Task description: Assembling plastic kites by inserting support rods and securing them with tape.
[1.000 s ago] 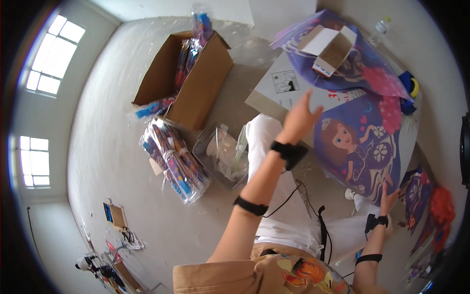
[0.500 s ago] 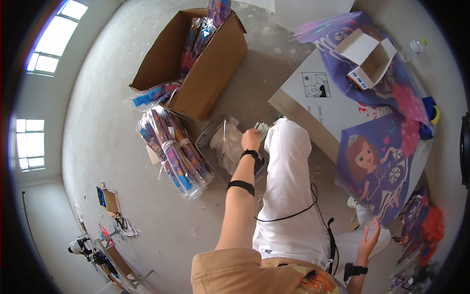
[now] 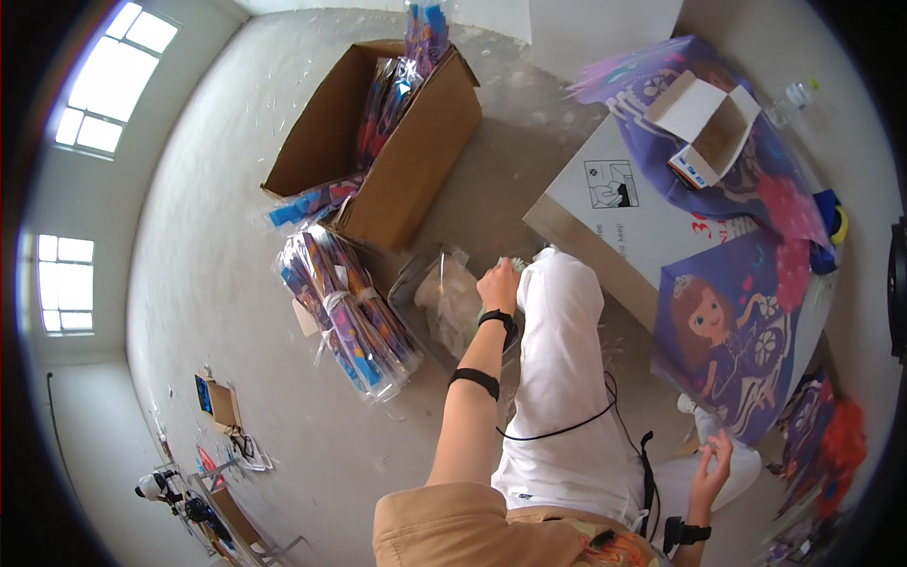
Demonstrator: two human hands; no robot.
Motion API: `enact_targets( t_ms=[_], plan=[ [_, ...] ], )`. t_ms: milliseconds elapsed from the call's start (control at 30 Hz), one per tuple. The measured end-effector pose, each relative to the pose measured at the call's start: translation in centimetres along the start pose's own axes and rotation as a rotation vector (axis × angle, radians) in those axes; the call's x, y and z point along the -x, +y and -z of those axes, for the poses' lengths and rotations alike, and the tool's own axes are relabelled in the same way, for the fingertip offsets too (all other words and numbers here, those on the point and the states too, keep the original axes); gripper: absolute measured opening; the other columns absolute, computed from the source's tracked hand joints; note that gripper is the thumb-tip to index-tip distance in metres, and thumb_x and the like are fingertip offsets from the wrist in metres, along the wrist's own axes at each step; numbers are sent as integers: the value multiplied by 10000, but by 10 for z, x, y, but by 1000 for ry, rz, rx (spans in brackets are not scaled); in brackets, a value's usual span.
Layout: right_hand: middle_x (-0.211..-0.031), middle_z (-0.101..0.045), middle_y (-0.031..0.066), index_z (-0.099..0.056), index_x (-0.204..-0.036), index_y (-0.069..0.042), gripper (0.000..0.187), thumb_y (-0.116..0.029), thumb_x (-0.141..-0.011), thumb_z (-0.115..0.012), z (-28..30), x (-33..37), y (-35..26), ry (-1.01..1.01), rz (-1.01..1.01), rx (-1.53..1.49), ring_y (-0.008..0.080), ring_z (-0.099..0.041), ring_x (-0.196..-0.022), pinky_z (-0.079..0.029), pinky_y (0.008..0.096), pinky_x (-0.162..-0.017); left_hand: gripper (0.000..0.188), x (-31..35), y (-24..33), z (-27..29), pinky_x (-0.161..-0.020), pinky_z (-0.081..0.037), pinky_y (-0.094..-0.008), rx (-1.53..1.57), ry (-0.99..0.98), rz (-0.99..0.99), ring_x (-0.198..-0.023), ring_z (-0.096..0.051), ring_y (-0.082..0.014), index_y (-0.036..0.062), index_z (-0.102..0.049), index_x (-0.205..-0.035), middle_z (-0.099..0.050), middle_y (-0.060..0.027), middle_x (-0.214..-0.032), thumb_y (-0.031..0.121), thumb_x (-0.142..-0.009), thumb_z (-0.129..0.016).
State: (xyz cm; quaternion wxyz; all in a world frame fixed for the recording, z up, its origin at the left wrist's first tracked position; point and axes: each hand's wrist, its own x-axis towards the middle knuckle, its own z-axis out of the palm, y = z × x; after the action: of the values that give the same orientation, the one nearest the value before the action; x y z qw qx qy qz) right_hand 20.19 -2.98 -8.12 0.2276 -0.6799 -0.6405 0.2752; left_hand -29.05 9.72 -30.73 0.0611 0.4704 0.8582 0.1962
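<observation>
My left hand [image 3: 498, 286] reaches down beside my knee to the rim of a grey bin [image 3: 402, 304]. Its fingers are curled around a small bunch of thin white strips [image 3: 517, 265], partly covered by the hand. Crumpled clear plastic bags [image 3: 446, 298] fill the bin. Over my other leg, at the lower right, my right hand [image 3: 712, 470] is held palm up with its fingers loosely apart and nothing visible in them. A purple sheet printed with a cartoon princess [image 3: 723, 326] hangs near it, over the corner of a large white carton [image 3: 590, 203].
A tall open cardboard box [image 3: 416, 175] holds plastic-wrapped colourful packs; a tied bundle of similar packs [image 3: 345, 307] lies beside it. On the carton sit a small open white box [image 3: 715, 137] and a blue tape dispenser [image 3: 829, 231]. A black cord [image 3: 557, 430] crosses my leg.
My left hand has shifted slightly right onto the white strips, covering more of them. The right hand's fingers have curled a little. The whole view has tilted slightly, moving things lower.
</observation>
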Motion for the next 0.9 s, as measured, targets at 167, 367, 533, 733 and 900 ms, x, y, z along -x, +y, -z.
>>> enact_targets(
  t_ms=[167, 367, 533, 733, 900],
  plan=[
    [-1026, -621, 130, -476, -1304, -1, 369, 4, -935, -488, 2, 1, -6, 41, 66, -31, 201, -610, -815, -504, 321, -764, 78, -6, 5, 23, -590, -503, -441, 7, 9, 22, -707, -656, -313, 111, -589, -806, -663, -104, -726, 180, -811, -554],
    [-1013, -620, 121, -485, -1295, -5, 360, -6, -936, -512, 0, 12, -11, 65, 28, -133, 195, -619, -824, -508, 301, -734, 71, -26, 41, 104, -647, -500, -376, 382, 199, -139, -756, -628, -295, 108, -573, -938, -623, -92, -851, 125, -870, -586],
    [-1057, -633, 150, -507, -1272, -18, 356, -62, -924, -565, 11, 5, -35, 161, 32, -139, 247, -632, -900, -505, 341, -799, 238, -42, 135, 257, -652, -538, -297, 1014, 735, -338, -789, -647, -233, 2, -597, -914, -601, -93, -828, 222, -963, -520],
    [-1373, -477, 171, -409, -1357, 21, 660, -256, -840, -712, 9, -71, -166, 373, 508, -88, 292, -477, -1240, -350, 464, -1049, 146, 25, 269, 383, -423, -518, -250, 1152, 618, -693, -585, -557, -189, -33, -442, -981, -515, -148, -795, 107, -950, -409],
    [-1168, -617, 145, -476, -1300, 7, 493, -194, -885, -652, 20, -79, -159, 250, 421, -158, 303, -596, -1042, -437, 433, -944, 42, 34, 346, 313, -528, -578, -325, 1520, -407, -431, -682, -655, -218, -13, -468, -948, -579, -129, -847, 19, -947, -442]
  ],
)
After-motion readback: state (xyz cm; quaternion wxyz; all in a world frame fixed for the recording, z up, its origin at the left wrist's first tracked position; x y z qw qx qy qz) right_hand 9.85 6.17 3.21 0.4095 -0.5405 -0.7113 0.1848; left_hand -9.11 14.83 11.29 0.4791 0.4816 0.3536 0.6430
